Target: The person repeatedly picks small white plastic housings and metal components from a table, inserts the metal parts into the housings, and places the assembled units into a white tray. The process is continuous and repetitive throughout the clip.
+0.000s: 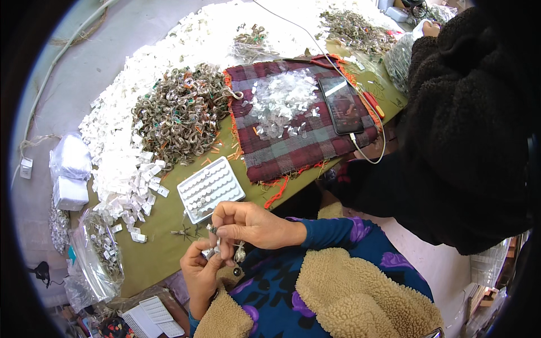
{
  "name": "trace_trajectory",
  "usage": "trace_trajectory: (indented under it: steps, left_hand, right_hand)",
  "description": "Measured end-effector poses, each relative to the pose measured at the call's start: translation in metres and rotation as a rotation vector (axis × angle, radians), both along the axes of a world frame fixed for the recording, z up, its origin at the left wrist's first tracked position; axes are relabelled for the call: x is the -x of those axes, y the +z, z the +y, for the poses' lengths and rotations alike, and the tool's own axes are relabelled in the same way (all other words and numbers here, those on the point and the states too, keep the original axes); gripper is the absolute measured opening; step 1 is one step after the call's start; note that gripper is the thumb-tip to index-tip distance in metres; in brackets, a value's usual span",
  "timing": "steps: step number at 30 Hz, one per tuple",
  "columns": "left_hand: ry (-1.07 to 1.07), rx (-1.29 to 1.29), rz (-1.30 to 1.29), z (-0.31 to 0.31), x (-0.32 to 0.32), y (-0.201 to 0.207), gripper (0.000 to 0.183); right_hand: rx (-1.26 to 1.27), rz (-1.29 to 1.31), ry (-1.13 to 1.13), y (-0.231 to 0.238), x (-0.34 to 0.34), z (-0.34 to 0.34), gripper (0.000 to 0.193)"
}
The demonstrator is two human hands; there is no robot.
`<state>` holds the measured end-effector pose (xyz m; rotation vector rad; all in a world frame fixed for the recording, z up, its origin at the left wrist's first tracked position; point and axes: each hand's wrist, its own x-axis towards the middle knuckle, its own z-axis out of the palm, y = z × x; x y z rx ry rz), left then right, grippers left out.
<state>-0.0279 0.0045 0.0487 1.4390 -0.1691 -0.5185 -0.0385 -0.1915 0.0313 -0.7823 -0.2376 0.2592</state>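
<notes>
My left hand is closed, pinching a small white piece between thumb and fingers. Just above it, my right hand is closed on a small dark-and-pale piece, too small to name. A pale looped cord hangs below the right hand; the fingers hide whether it joins that piece. A dark round bead shows beneath the loop. Right behind my hands lies a white tray with rows of small round white pieces. Several thin dark strands lie on the table left of my fingers.
A heap of looped cords stands beside a large spread of white tags. A checked cloth bears clear plastic bits and a phone on a cable. A person in dark fleece sits at the right. Clear bags lie left.
</notes>
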Motion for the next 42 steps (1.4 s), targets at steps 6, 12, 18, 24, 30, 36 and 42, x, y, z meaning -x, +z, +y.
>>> trace_trajectory:
  steps: [6,12,18,24,30,36,42]
  left_hand:
    - [0.059,0.11,-0.019,0.008,-0.011,-0.006,0.023]
    - [0.125,0.284,0.23,0.002,-0.006,-0.013,0.027]
    - [0.169,0.347,0.144,-0.003,-0.004,-0.022,0.02]
    - [0.2,0.471,0.217,0.004,-0.004,-0.032,0.014]
    - [0.151,0.493,0.279,0.009,-0.006,-0.043,0.018]
    - [0.105,0.448,0.282,0.01,-0.007,-0.042,0.016]
    - [0.141,0.422,0.265,0.006,-0.004,-0.037,0.013]
  right_hand:
    - [0.158,-0.035,-0.206,0.013,0.002,-0.026,0.007]
    - [0.267,-0.008,-0.133,0.008,0.013,-0.01,0.008]
    - [0.2,0.079,-0.165,0.006,0.015,0.016,0.008]
    - [0.412,0.104,-0.228,0.001,0.01,0.028,0.012]
    - [0.904,-0.219,-0.299,0.003,0.004,0.019,0.011]
    - [0.634,0.2,-0.02,0.004,0.003,0.012,0.01]
    - [0.98,-0.507,-0.444,-0.002,0.003,0.02,0.027]
